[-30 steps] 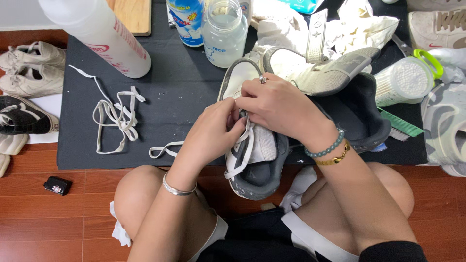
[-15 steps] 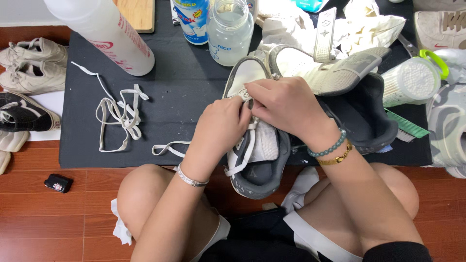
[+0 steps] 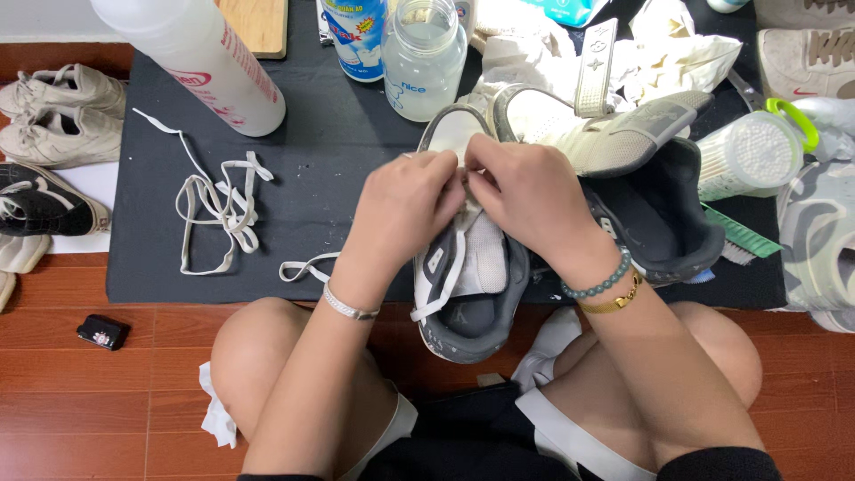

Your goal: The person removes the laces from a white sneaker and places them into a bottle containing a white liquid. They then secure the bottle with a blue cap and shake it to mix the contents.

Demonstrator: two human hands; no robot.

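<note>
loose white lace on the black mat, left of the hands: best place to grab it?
Take the loose white lace at its straight tail, which runs up and left from the tangle, coming from above. The tail lies single and flat on the black mat; the lower part is a looped tangle, so a grip there would likely catch several strands.
</note>
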